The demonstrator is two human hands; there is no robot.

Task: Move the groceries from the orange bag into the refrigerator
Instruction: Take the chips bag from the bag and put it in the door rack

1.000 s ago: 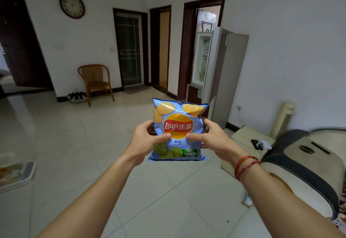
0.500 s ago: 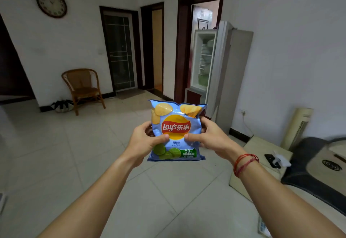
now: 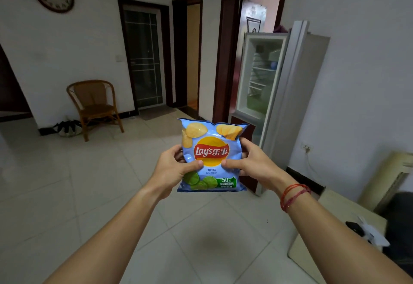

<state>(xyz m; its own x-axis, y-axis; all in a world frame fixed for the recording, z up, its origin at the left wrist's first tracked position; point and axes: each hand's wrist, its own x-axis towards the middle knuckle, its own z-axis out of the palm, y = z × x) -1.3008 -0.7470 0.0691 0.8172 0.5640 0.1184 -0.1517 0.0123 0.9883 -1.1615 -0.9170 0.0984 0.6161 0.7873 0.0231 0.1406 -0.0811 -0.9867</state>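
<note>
A blue bag of Lay's lime chips [image 3: 212, 147] is held upright in front of me at mid-frame. My left hand [image 3: 172, 168] grips its left side, thumb across the front. My right hand [image 3: 252, 163] grips its right side the same way; a red string bracelet circles that wrist. Behind the bag, at the right wall, stands the silver refrigerator [image 3: 297, 95] with its upper door swung open, showing white shelves with a few items inside. The orange bag is out of view.
A wicker chair [image 3: 93, 104] stands at the far left wall beside a dark heap on the floor. Several dark doorways line the back wall. A low beige table [image 3: 330, 227] with small items and a cream tower heater [image 3: 388, 178] are at the right. Tiled floor lies between.
The view has moved forward and turned slightly right; the refrigerator looks larger and closer. Both hands keep the same hold on the chip bag.
</note>
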